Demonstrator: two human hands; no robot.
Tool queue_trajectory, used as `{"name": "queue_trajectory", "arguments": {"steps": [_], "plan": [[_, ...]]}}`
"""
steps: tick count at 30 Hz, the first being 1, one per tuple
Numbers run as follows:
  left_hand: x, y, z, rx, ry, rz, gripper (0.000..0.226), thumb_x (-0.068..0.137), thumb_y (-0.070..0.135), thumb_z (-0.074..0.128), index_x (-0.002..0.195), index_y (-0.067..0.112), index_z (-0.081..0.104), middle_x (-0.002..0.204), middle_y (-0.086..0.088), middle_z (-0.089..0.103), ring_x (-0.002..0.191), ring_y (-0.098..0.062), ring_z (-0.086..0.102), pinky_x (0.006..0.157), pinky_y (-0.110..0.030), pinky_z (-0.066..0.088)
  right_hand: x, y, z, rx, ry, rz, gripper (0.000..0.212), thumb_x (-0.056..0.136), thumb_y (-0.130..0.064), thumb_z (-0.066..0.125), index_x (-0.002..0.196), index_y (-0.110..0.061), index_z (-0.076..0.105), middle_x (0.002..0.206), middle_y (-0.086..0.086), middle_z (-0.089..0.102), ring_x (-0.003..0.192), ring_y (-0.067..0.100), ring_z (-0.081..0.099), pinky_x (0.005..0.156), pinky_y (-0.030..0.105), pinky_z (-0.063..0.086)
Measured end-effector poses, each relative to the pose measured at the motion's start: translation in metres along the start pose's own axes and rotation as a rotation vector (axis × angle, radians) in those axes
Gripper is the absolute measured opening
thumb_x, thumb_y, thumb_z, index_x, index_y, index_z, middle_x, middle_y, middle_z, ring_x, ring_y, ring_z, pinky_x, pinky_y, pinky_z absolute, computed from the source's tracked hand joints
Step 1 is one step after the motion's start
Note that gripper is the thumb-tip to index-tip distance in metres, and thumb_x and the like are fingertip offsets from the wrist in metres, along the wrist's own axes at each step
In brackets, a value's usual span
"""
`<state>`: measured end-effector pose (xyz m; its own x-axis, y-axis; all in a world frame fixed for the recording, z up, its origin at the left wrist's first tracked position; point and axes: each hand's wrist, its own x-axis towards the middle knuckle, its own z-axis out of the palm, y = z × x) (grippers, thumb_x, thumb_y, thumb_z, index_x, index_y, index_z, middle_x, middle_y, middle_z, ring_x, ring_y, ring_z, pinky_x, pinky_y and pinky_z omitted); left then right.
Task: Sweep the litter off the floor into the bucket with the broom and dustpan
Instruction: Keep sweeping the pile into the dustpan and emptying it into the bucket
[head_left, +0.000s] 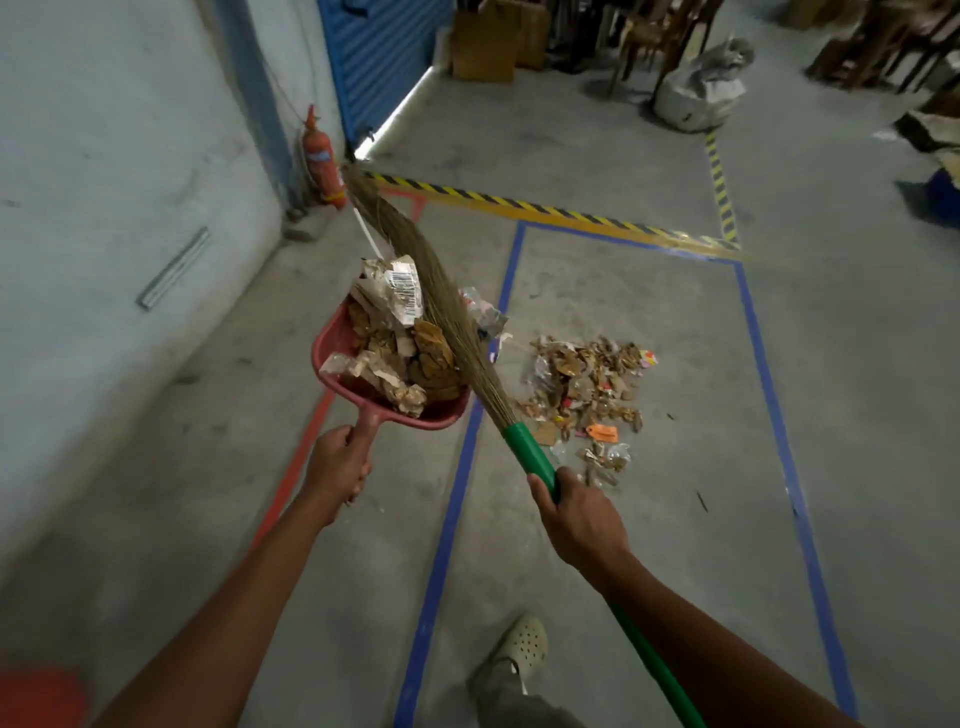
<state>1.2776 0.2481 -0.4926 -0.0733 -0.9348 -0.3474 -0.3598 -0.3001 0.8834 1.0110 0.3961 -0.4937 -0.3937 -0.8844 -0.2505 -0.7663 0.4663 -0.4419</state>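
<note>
Left hand (340, 462) grips the loaded dustpan (332, 345) by its handle, pan raised off the floor (623, 571). Right hand (576, 514) grips the broom (441, 312), bristles laid across the load (395, 358). Advise: keep pan level, bristles pinning the paper, while carrying. More litter (587, 395) lies right. Bucket not identifiable.

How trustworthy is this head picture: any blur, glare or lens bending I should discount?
Head view overall: dim light; the only glare is the bright strip under the shutter. Head view centre: dustpan, broom and floor litter read sharp. Head view edges: smeared, and the blue tape lines bow from the wide lens.
</note>
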Motion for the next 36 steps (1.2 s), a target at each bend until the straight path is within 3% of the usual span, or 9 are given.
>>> {"name": "queue_trajectory", "arguments": {"steps": [3, 5, 7, 13, 16, 23, 28, 31, 36], "plan": [[-0.027, -0.028, -0.06, -0.055, 0.068, -0.006, 0.066, 0.092, 0.069, 0.053, 0.1, 0.005, 0.066, 0.058, -0.009, 0.045, 0.041, -0.016, 0.036, 0.038, -0.022, 0.028, -0.025, -0.044, 0.025, -0.008, -0.037, -0.065, 0.039, 0.1, -0.063, 0.037, 0.101, -0.027, 0.052, 0.073, -0.003, 0.061, 0.057, 0.013, 0.06, 0.051, 0.033, 0.056], [-0.049, -0.046, -0.101, -0.078, 0.121, -0.019, 0.064, 0.09, 0.07, 0.054, 0.085, 0.007, 0.062, 0.054, -0.006, 0.044, 0.041, -0.017, 0.036, 0.038, -0.023, 0.03, -0.042, -0.074, 0.045, -0.014, -0.067, -0.117, 0.038, 0.101, -0.062, 0.038, 0.103, -0.027, 0.052, 0.074, -0.003, 0.061, 0.057, 0.011, 0.059, 0.048, 0.027, 0.052], [-0.074, -0.063, -0.142, -0.096, 0.189, -0.025, 0.062, 0.088, 0.072, 0.053, 0.07, 0.013, 0.046, 0.051, -0.003, 0.044, 0.04, -0.017, 0.037, 0.039, -0.024, 0.03, -0.059, -0.104, 0.064, -0.019, -0.103, -0.175, 0.038, 0.101, -0.061, 0.039, 0.107, -0.026, 0.053, 0.076, -0.004, 0.061, 0.057, 0.008, 0.057, 0.047, 0.022, 0.046], [-0.144, -0.12, -0.248, -0.134, 0.376, -0.079, 0.064, 0.088, 0.074, 0.051, 0.072, 0.013, 0.044, 0.055, -0.007, 0.049, 0.036, -0.017, 0.038, 0.036, -0.023, 0.03, -0.107, -0.189, 0.117, -0.08, -0.211, -0.352, 0.04, 0.101, -0.061, 0.037, 0.105, -0.025, 0.053, 0.076, -0.003, 0.062, 0.058, 0.009, 0.059, 0.052, 0.024, 0.051], [-0.172, -0.149, -0.288, -0.19, 0.479, -0.119, 0.064, 0.087, 0.073, 0.052, 0.075, 0.011, 0.048, 0.052, -0.004, 0.05, 0.037, -0.016, 0.04, 0.038, -0.023, 0.031, -0.125, -0.228, 0.142, -0.137, -0.243, -0.459, 0.039, 0.102, -0.06, 0.036, 0.105, -0.024, 0.051, 0.074, -0.005, 0.058, 0.055, 0.006, 0.054, 0.048, 0.019, 0.042], [-0.228, -0.211, -0.361, -0.258, 0.681, -0.2, 0.065, 0.092, 0.07, 0.046, 0.072, 0.008, 0.047, 0.05, -0.002, 0.047, 0.036, -0.014, 0.04, 0.037, -0.023, 0.032, -0.152, -0.316, 0.197, -0.235, -0.349, -0.67, 0.035, 0.102, -0.061, 0.036, 0.101, -0.028, 0.047, 0.073, -0.006, 0.058, 0.056, 0.008, 0.054, 0.047, 0.02, 0.038], [-0.248, -0.256, -0.399, -0.312, 0.843, -0.239, 0.062, 0.094, 0.062, 0.05, 0.071, 0.004, 0.051, 0.047, -0.005, 0.046, 0.036, -0.019, 0.04, 0.038, -0.023, 0.032, -0.149, -0.368, 0.243, -0.306, -0.385, -0.822, 0.05, 0.097, -0.07, 0.029, 0.102, -0.025, 0.049, 0.071, -0.003, 0.061, 0.058, 0.015, 0.06, 0.055, 0.037, 0.055], [-0.259, -0.28, -0.42, -0.367, 0.912, -0.297, 0.07, 0.099, 0.057, 0.05, 0.077, -0.009, 0.055, 0.049, -0.009, 0.044, 0.038, -0.018, 0.039, 0.039, -0.021, 0.03, -0.148, -0.403, 0.267, -0.334, -0.428, -0.894, 0.049, 0.097, -0.069, 0.031, 0.106, -0.025, 0.051, 0.074, -0.003, 0.062, 0.061, 0.015, 0.062, 0.055, 0.033, 0.053], [-0.273, -0.298, -0.45, -0.436, 1.024, -0.367, 0.053, 0.102, 0.048, 0.051, 0.068, 0.008, 0.055, 0.053, -0.01, 0.044, 0.038, -0.016, 0.038, 0.037, -0.019, 0.028, -0.151, -0.458, 0.304, -0.362, -0.54, -0.975, 0.04, 0.099, -0.065, 0.037, 0.095, -0.027, 0.049, 0.073, -0.005, 0.06, 0.061, 0.013, 0.059, 0.052, 0.03, 0.047]]}}
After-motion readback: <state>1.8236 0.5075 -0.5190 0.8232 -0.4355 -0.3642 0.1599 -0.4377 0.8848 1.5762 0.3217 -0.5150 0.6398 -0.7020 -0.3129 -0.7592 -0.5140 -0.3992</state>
